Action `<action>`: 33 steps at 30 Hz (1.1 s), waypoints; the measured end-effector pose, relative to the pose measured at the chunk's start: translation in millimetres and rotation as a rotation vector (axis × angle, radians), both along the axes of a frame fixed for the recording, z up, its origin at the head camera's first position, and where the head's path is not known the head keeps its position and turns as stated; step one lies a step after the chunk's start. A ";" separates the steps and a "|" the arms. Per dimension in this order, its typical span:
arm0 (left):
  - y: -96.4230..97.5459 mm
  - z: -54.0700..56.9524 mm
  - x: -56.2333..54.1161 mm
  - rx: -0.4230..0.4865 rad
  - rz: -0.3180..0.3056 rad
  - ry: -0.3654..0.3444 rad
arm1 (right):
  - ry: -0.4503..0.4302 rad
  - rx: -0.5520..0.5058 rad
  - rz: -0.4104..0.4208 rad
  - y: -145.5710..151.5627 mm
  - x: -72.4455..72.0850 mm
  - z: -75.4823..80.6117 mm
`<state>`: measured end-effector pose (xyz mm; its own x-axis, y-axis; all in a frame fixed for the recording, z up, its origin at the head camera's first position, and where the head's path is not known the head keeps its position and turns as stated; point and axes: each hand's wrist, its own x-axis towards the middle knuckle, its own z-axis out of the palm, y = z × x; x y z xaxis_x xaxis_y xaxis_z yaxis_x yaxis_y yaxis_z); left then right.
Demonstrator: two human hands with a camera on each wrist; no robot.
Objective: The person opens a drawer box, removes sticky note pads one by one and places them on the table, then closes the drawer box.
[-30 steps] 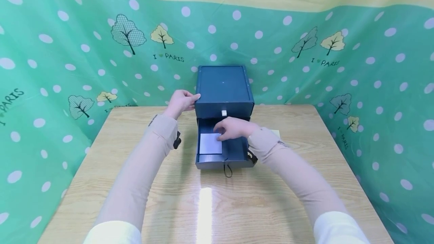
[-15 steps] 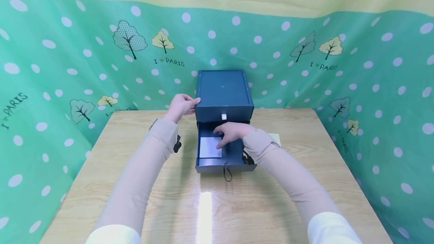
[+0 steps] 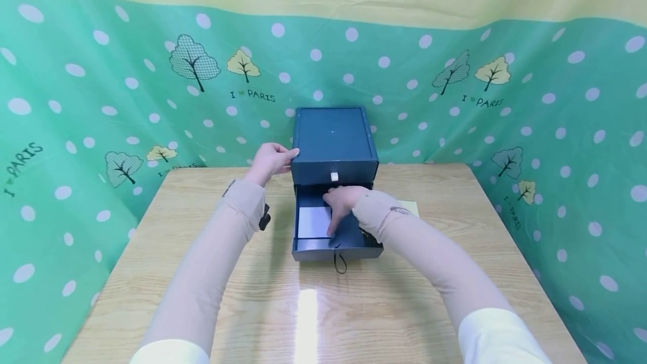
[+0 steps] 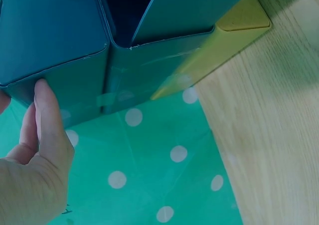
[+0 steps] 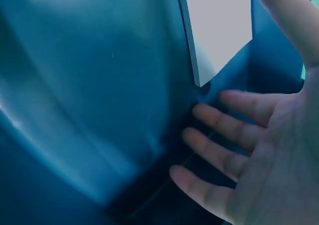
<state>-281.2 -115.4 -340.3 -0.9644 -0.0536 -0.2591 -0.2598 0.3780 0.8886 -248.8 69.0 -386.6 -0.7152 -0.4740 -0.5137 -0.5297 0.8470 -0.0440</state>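
Observation:
A dark blue cabinet (image 3: 333,133) stands at the back of the table, its top drawer closed and its lower drawer (image 3: 313,255) pulled out. In that drawer, at the left, lies a white square block like a note pad (image 3: 313,222). My left hand (image 3: 270,162) rests at the cabinet's left edge, thumb on top and fingers along the side panel. My right hand (image 3: 343,204) reaches down into the drawer, just right of the white block. Its fingers (image 5: 214,147) are spread and relaxed in the right wrist view, with the thumb near the block's far side.
A white knob (image 3: 334,176) marks the top drawer, and a dark cord loop (image 3: 341,264) hangs from the lower one. Below the blue tiers, a yellow tier (image 4: 244,15) shows. Pale yellow material (image 3: 410,207) lies right of the drawer. A green dotted curtain (image 3: 404,89) surrounds the table.
My right hand has lowered deeper into the drawer and turned, its thumb moving toward the drawer's front along the white block's right edge. My left hand keeps its place at the cabinet.

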 end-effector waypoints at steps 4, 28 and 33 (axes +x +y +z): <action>0.7 -0.1 0.2 -0.004 -0.007 0.003 | 0.037 0.091 0.007 -3.8 2.4 -3.4; -0.5 -0.6 -0.6 -0.008 -0.007 0.000 | 0.127 0.088 0.024 -2.4 2.2 -26.0; 0.3 -0.4 -0.4 -0.003 -0.006 -0.002 | 0.132 0.064 0.016 0.6 1.0 -29.5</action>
<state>-281.7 -115.1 -340.7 -0.9642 -0.0486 -0.2608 -0.2592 0.3820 0.8871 -247.8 69.6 -416.1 -0.7711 -0.4548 -0.4455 -0.5406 0.8374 0.0808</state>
